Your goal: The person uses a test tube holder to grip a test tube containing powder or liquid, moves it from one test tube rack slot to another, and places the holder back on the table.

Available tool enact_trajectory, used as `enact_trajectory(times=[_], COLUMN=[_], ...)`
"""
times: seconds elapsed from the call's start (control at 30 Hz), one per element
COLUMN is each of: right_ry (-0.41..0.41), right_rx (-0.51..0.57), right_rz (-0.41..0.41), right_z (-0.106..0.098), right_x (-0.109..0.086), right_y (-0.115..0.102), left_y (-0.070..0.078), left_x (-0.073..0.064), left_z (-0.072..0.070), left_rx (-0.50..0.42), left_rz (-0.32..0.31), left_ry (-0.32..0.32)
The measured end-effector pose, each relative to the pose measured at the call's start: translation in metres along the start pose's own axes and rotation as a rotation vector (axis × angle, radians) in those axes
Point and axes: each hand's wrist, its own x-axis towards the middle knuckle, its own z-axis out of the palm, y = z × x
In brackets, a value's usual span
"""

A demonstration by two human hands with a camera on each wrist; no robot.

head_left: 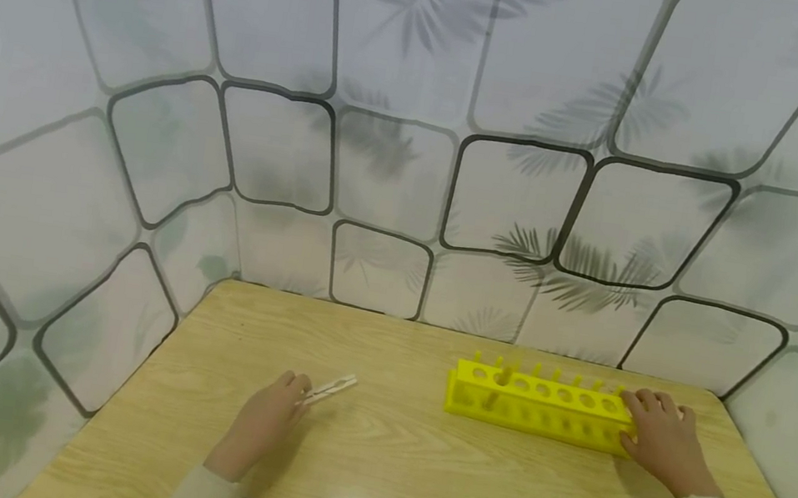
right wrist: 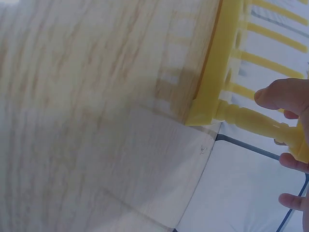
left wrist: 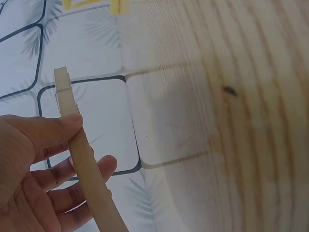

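In the head view my left hand [head_left: 264,421] holds a pale wooden test tube holder [head_left: 333,389] above the table's left half, its tip pointing right and away. The left wrist view shows thumb and fingers pinching the wooden test tube holder [left wrist: 87,162], with a thin wire band near its upper end. On the right stands a yellow test tube rack [head_left: 535,425] with a row of round holes and pegs behind. My right hand [head_left: 668,444] grips its right end, thumb at the front and fingers over the top. A brownish slender thing [head_left: 503,375] stands in a hole near the rack's left end; its kind is unclear.
A wood-grain table [head_left: 371,464] reaches back to a pale curtain-like wall [head_left: 381,272] with dark-outlined squares and leaf prints. The same wall closes off the left and right sides. Light glares on the table's front.
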Motion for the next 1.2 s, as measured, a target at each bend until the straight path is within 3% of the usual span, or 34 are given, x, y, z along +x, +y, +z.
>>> enact_trajectory(times=[0.27,0.57,0.87,1.2], right_ry=[-0.007,-0.013,-0.012,-0.056], right_rx=[0.013,0.030,0.042,0.050], right_rz=[0.023,0.029,0.029,0.051], right_z=[0.005,0.005,0.002,0.002], right_x=[-0.002,-0.002,-0.001,-0.002], right_y=[0.000,0.000,-0.002,-0.002], left_y=[-0.001,0.004,0.006,0.009], left_x=[-0.001,0.001,0.006,0.006], left_z=[0.004,0.004,0.008,0.010], left_rx=[-0.005,-0.020,-0.027,-0.025], left_rz=[0.016,-0.012,0.000,0.001], left_ry=[0.016,-0.017,-0.013,-0.015])
